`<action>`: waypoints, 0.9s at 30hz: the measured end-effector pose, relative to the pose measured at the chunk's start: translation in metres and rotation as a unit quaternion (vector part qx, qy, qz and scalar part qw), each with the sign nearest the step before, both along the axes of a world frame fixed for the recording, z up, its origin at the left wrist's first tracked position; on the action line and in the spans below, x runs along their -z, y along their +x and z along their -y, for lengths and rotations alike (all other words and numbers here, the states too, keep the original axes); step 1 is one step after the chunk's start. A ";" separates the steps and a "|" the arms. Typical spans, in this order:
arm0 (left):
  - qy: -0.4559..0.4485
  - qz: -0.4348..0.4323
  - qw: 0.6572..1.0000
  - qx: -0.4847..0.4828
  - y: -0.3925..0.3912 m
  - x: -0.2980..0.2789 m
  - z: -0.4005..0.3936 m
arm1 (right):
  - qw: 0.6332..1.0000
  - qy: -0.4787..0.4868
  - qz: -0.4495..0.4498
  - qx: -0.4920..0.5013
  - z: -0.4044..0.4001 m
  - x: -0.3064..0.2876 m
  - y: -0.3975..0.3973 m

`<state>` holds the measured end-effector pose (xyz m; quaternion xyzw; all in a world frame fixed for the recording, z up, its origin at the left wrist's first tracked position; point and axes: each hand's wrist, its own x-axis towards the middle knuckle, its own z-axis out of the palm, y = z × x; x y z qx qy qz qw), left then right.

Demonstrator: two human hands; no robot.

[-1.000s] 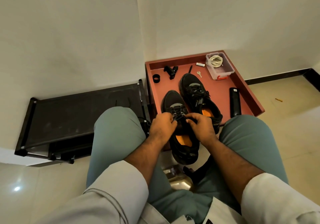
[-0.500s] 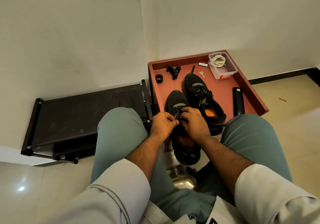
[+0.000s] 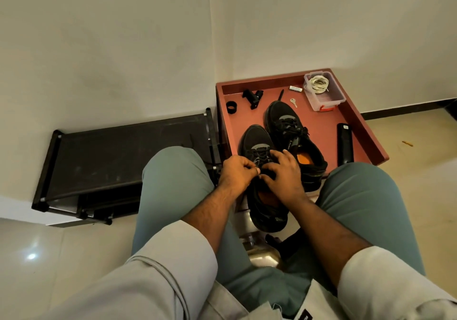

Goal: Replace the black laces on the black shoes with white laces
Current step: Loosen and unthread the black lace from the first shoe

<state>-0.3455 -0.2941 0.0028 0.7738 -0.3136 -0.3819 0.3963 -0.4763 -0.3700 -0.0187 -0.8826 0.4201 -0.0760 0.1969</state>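
Head view: two black shoes are seen on a red tray (image 3: 363, 131) set in the corner of the room; the nearer shoe (image 3: 262, 171) lies with its heel overhanging the tray's front edge, between the knees of a seated person, and the farther shoe (image 3: 289, 131) lies just beside it to the right, its orange insole exposed. Both shoes are laced in black; the black laces (image 3: 259, 152) of the nearer shoe are being worked at the upper eyelets. The left hand (image 3: 236, 175) is curled, thumb and forefinger pinched on a lace at the shoe's throat; the right hand (image 3: 284, 173) is laid over the tongue with fingers bent, its fingertips meeting the left hand's at the same lace, though whether the lace is truly gripped by it cannot be told. The white laces (image 3: 319, 84) are coiled inside a clear plastic box (image 3: 326, 99) at the tray's far right corner, well apart from the hands. A key (image 3: 293, 102), a black ring (image 3: 231, 107) and a black remote-like bar (image 3: 345, 144) are also found on the tray; a dark low rack (image 3: 118, 156) is placed to the left.
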 end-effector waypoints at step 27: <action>0.001 0.047 0.999 0.020 0.002 0.001 -0.003 | 0.996 -0.070 0.000 -0.052 -0.001 -0.012 0.001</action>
